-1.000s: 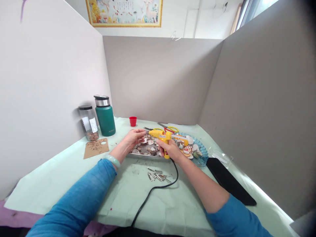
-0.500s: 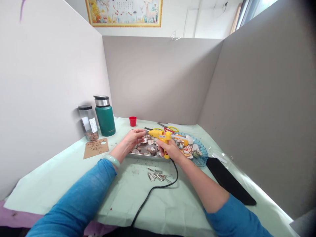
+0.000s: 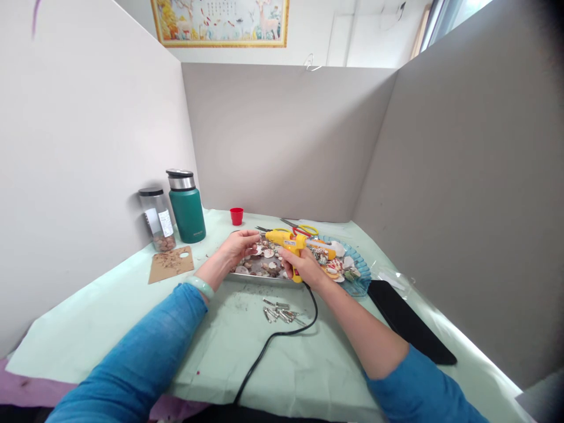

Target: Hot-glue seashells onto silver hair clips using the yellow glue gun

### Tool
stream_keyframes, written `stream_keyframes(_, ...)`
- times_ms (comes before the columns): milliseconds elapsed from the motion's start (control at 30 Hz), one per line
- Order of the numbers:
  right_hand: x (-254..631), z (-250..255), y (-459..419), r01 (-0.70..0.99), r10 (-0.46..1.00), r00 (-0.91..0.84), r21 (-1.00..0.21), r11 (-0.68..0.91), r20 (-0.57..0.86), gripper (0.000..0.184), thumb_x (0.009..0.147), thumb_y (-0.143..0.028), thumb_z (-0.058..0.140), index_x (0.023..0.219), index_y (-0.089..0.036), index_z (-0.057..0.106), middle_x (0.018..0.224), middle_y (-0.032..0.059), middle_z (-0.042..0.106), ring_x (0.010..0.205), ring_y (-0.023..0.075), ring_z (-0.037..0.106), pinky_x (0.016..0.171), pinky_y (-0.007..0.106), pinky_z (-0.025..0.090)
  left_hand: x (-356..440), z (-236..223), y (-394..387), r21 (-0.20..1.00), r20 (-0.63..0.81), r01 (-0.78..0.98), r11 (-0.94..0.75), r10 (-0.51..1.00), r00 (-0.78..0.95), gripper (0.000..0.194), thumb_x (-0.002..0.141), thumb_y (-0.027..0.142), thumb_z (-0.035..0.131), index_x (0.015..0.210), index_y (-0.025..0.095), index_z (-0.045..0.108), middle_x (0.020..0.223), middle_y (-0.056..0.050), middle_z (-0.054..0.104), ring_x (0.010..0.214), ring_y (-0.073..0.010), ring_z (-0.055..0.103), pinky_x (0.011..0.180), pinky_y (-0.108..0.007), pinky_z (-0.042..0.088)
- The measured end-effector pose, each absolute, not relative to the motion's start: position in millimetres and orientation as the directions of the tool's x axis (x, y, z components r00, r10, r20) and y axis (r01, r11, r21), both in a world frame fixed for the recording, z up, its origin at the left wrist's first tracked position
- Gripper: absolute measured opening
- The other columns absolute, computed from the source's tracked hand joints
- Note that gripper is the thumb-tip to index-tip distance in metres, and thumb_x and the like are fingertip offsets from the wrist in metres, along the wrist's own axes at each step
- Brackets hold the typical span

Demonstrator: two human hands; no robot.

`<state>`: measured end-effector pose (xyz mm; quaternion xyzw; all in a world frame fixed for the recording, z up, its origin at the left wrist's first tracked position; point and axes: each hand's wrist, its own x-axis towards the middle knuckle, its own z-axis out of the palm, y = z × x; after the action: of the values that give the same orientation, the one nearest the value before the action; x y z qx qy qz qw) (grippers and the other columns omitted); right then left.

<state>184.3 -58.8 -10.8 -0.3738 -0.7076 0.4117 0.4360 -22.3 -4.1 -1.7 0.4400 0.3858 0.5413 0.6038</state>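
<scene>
My right hand is wrapped round the handle of a yellow hot glue gun, its nozzle pointing left. A clear glue stick sticks out of the gun's back end. Just left of the nozzle, my left hand pinches something too small to make out between thumb and fingertips. Both hands are above a shallow metal tray of seashells. To the right, a blue scalloped plate bears more shells, partly hidden by my right hand. The gun's black cord runs down to the table's front edge.
Several small metal clips lie in front of the tray. Scissors and a red cup are behind it. At left stand a green bottle, a jar and brown cardboard. A black slab lies right.
Almost nothing differs. The whole view has shifted very slightly, while both hands and the glue gun keep their places over the tray.
</scene>
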Motion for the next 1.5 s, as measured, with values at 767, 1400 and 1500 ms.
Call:
stream_keyframes(767,183.7,-13.1,-58.6,0.175,0.892,-0.32,-0.906,0.386,0.319,0.045,0.082,-0.054,0.054,0.056,-0.017,0.054,0.044,-0.0017,0.052,0.04,0.0088,0.047,0.046,0.022,0.039,-21.5,0.3,-7.1,0.954,0.016,-0.3,0.017,0.994,0.107,0.016,0.068,0.01,0.075,0.08,0.01,0.065,0.067,-0.002,0.063,0.046,-0.006,0.054,0.05,-0.021,0.051)
stream_keyframes(1400,177.6,-9.5,-54.4,-0.199,0.947,-0.05,-0.932,0.302,0.318,0.029,0.066,-0.039,0.072,0.079,-0.018,0.056,0.056,-0.0032,0.056,0.048,0.0102,0.049,0.048,0.024,0.041,-12.8,5.1,-18.6,0.972,-0.02,-0.213,0.1,0.937,0.349,0.02,0.065,0.013,0.078,0.081,0.01,0.067,0.065,-0.002,0.063,0.047,-0.0063,0.053,0.052,-0.021,0.049)
stream_keyframes(1500,177.1,-8.4,-55.9,-0.238,0.946,-0.059,-0.924,0.298,0.32,0.029,0.064,-0.035,0.071,0.084,-0.019,0.056,0.074,-0.0005,0.062,0.054,0.0098,0.052,0.049,0.023,0.042,-6.3,4.8,-24.9,0.975,-0.008,-0.187,0.117,0.866,0.501,0.024,0.066,0.016,0.079,0.086,0.011,0.066,0.065,-0.001,0.061,0.048,-0.0059,0.052,0.052,-0.022,0.049)
